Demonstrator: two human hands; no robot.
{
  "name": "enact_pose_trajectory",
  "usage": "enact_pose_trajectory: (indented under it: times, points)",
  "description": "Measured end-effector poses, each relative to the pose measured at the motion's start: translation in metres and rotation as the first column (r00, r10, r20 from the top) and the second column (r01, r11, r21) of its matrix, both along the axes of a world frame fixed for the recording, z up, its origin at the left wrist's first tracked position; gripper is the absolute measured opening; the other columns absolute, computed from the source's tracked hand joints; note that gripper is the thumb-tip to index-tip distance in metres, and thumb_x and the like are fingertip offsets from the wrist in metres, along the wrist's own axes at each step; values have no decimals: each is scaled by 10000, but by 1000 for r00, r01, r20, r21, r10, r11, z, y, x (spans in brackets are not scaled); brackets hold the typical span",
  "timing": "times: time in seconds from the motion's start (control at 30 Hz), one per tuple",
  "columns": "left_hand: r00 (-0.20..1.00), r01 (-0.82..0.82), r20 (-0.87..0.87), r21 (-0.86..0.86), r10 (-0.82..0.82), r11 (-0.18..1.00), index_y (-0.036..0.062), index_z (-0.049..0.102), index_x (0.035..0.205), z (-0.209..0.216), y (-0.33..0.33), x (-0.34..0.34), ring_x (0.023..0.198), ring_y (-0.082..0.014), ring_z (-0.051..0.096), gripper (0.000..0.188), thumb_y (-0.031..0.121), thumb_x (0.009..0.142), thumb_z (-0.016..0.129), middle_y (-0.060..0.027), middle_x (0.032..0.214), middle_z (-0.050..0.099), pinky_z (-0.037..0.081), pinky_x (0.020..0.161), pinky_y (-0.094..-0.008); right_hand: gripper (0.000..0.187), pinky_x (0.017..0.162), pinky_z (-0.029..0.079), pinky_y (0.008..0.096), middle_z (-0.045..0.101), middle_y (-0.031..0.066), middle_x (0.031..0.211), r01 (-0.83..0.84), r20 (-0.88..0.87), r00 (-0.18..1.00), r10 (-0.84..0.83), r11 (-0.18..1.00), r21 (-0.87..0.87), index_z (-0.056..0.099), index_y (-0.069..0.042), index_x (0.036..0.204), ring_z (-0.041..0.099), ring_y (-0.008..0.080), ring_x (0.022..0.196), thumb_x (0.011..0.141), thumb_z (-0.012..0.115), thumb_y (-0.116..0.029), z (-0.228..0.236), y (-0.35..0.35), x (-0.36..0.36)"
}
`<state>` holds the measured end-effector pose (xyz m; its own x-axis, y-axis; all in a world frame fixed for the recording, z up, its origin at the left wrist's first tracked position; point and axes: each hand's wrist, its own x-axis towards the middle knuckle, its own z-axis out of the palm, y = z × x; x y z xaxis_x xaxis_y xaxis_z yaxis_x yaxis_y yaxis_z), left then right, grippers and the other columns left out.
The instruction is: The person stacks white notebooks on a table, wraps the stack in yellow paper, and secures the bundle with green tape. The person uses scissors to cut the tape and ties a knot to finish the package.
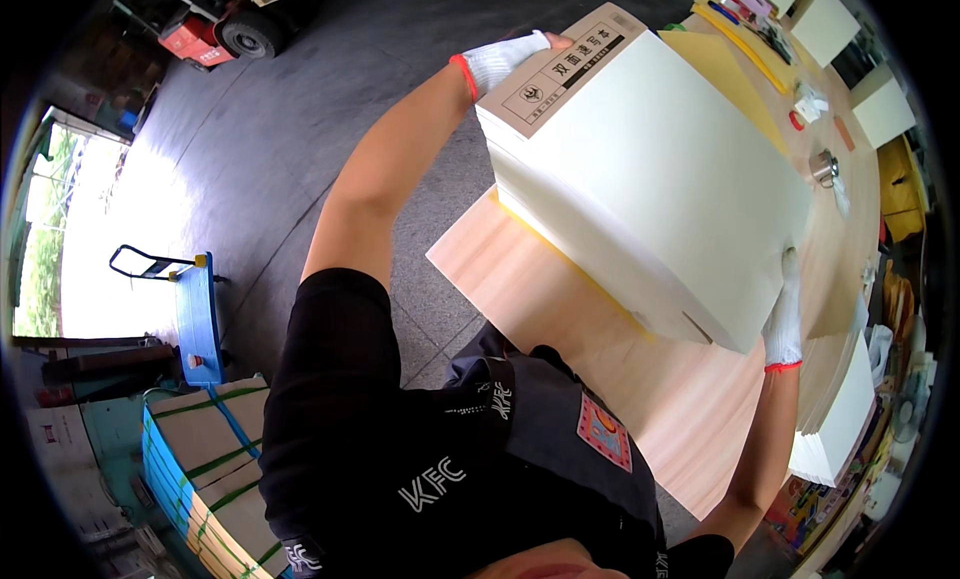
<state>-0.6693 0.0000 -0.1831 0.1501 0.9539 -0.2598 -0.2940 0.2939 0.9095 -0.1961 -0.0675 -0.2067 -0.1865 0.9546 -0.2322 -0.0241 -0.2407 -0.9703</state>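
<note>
A thick stack of large white paper (650,169) lies on a wood-grain table (560,289), with a brown printed strip (575,74) along its far left end. My left hand (505,64), in a white glove with a red cuff and bare fingertips, grips that far left end. Its thumb shows by the strip, while the other fingers are mostly hidden. At the right side of the stack, my right hand (785,304) wears a matching glove and presses around the edge. Part of its fingers is out of sight. Beneath the stack, a yellow edge (570,264) shows.
On the table's far side are a yellow sheet (725,74), a metal tape roll (824,167) and small tools. More white stacks (840,409) stand on the right. A blue platform cart (195,319), strapped piles (215,449) and a red forklift (205,39) are on the left.
</note>
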Motion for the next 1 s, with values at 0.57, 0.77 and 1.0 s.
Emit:
enact_pose_trajectory:
  times: [0.57, 0.77, 1.0]
  points:
    - [981, 171, -96, 31, -168, 985, 51, 605, 1106, -4, 26, -15, 665, -107, 673, 318, 316, 933, 576, -50, 875, 689, 583, 580, -238, 818, 963, 385, 339, 578, 65, 1264, 170, 551, 801, -233, 972, 165, 485, -165, 1367, 563, 215, 973, 812, 358, -752, 23, -28, -28]
    - [983, 126, -132, 1, -125, 992, 47, 601, 1088, 2, 20, -13, 646, -104, 674, 322, 328, 931, 574, -49, 857, 687, 580, 560, -222, 658, 872, 430, 328, 653, 74, 1072, -99, 822, 520, -232, 940, 328, 576, -103, 1207, 589, 223, 928, 883, 370, -638, 33, -30, -6]
    - [987, 140, -69, -57, -143, 989, 54, 604, 1083, -5, 26, -24, 635, -99, 668, 343, 358, 925, 581, -43, 852, 686, 578, 566, -220, 506, 893, 467, 328, 616, 141, 1186, -253, 565, 819, 99, 946, 201, 536, -54, 1225, 595, 239, 1057, 873, 561, -416, 29, -79, 31]
